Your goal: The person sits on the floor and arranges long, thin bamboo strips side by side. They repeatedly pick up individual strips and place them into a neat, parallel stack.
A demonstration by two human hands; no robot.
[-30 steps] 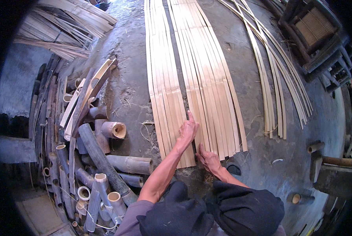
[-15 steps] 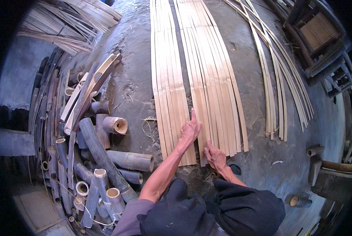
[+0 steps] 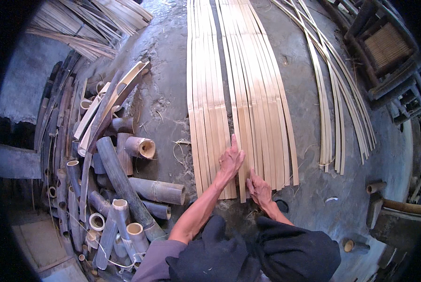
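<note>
Long pale bamboo strips lie side by side on the floor in two flat groups, a left group [image 3: 209, 136] and a wider right group [image 3: 267, 136], with a narrow dark gap between them. My left hand [image 3: 231, 163] rests on the near part of the strips at this gap. Its index finger stretches away from me along the inner edge of the right group, while the other fingers are bent. My right hand [image 3: 261, 190] is at the near ends of the right group, index finger extended beside the innermost strips. Neither hand visibly grips a strip.
Cut bamboo tubes [image 3: 156, 190] and split lengths [image 3: 112, 103] are piled at the left. More loose strips [image 3: 335, 94] cross on the floor at the right. A dark wooden chair [image 3: 384, 47] stands far right, and stacked strips [image 3: 88, 28] lie far left.
The view has shifted slightly, so the strips and floor appear a little further right and lower. Both hands keep nearly the same place on the strips.
</note>
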